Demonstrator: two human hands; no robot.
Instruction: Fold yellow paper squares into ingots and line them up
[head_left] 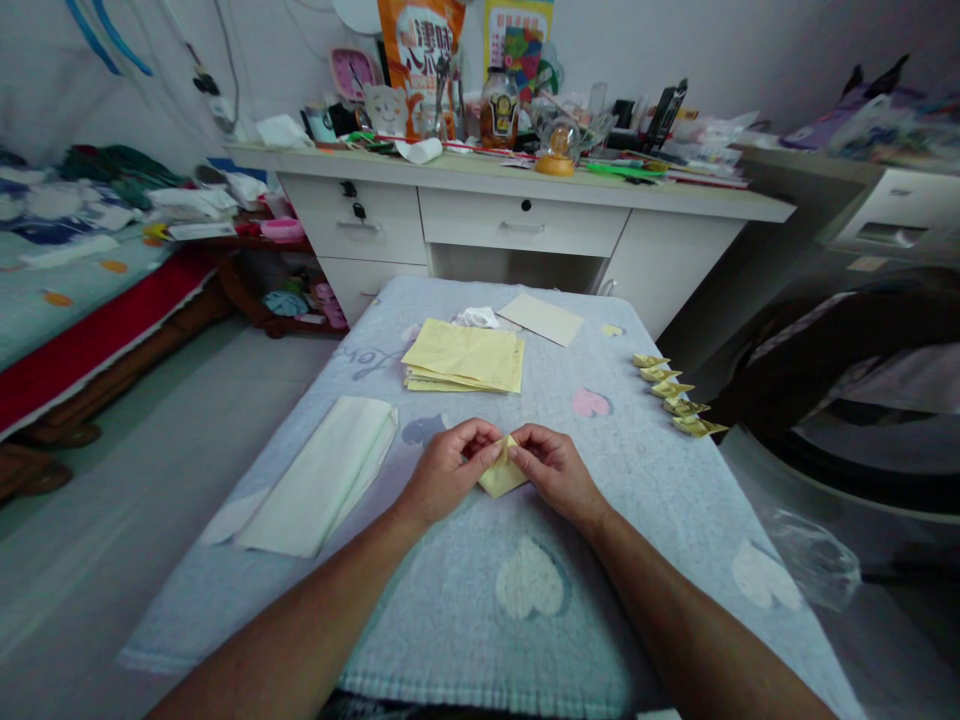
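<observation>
Between my hands is a small piece of folded yellow paper (501, 480), partly covered by my fingers. My left hand (459, 462) pinches its upper left side between thumb and forefinger. On the other side, my right hand (553, 462) grips it the same way near the top corner. Beyond them lies a stack of yellow paper sheets (463, 355). Several small folded yellow paper shapes (679, 397) stand in a row along the table's right edge.
A blue cloth (525, 590) with heart patterns covers the table. A folded white cloth or paper (322, 475) lies at left, and a pale card (541, 318) at the back. Behind stands a cluttered white desk (517, 215); a bed (82, 300) is at far left.
</observation>
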